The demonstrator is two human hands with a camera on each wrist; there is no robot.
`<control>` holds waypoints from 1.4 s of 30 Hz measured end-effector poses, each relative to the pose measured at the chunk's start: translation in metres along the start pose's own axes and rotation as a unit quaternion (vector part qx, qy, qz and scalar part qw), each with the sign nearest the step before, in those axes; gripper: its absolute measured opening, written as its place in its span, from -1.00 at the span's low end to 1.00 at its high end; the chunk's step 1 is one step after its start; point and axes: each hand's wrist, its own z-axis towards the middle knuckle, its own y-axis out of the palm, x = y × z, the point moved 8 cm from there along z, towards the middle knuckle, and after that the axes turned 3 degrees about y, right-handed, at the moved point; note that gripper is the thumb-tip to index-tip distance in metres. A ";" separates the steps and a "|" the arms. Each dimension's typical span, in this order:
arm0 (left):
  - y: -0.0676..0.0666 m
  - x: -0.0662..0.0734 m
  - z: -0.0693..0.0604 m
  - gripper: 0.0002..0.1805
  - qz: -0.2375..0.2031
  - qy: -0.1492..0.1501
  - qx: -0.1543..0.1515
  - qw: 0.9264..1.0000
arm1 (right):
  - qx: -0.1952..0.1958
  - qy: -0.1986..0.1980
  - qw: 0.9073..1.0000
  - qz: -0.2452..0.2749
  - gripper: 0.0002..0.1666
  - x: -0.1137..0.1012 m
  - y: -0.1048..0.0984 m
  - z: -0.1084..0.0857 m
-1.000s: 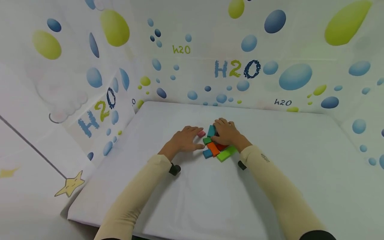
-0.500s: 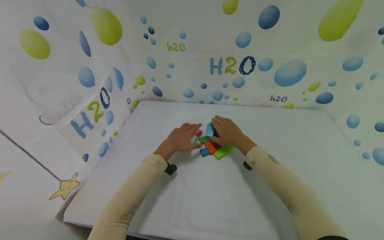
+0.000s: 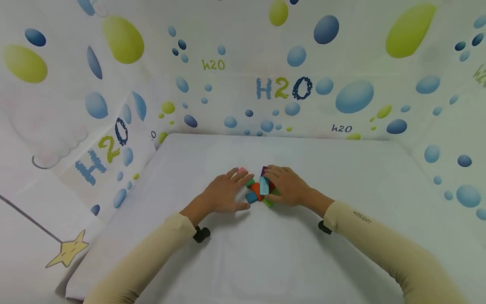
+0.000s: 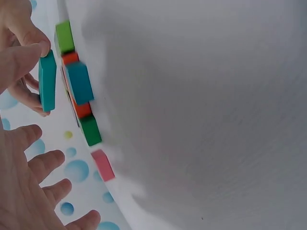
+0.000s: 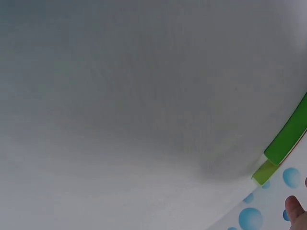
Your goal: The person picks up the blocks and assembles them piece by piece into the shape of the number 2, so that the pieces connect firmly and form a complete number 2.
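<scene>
My right hand [image 3: 287, 185] pinches a teal block [image 3: 264, 185] between thumb and fingers, and in the left wrist view that teal block [image 4: 47, 81] is raised off the table. Beside the pile, my left hand [image 3: 223, 193] has its fingers spread and grips nothing. Loose blocks lie between the hands: blue [image 3: 251, 197], orange [image 3: 256, 191], green [image 3: 249, 183], light green [image 3: 268, 202] and purple [image 3: 264, 170]. A pink block [image 3: 242, 170] sits beyond the left fingertips, partly covered. Red shows beside the teal block, mostly hidden by the right hand.
The blocks lie on a white-covered table [image 3: 243, 253]. Behind and to the left rise white walls [image 3: 235, 25] printed with blue and green drops. A small black device [image 3: 201, 234] sits under the left wrist, another [image 3: 325, 227] under the right.
The right hand has brought the teal block nearer to me, over the pile, uncovering a purple block. The left hand has spread its fingers wider. The head view has shifted to the right.
</scene>
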 end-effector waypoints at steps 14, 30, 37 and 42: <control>0.001 0.031 -0.021 0.05 -0.005 0.022 -0.010 1.000 | -0.004 -0.014 0.999 0.030 -0.16 -0.024 -0.004 -0.046; 0.016 0.049 -0.045 0.07 -0.005 0.047 -0.018 0.999 | -0.008 -0.016 0.999 0.032 -0.17 -0.037 0.014 -0.099; 0.019 0.052 -0.048 0.08 -0.007 0.056 -0.017 0.998 | -0.007 0.012 0.999 0.046 -0.14 -0.039 0.015 -0.106; 0.022 0.054 -0.048 0.08 -0.008 0.060 -0.019 0.998 | -0.036 0.026 0.998 0.038 -0.06 -0.036 0.014 -0.108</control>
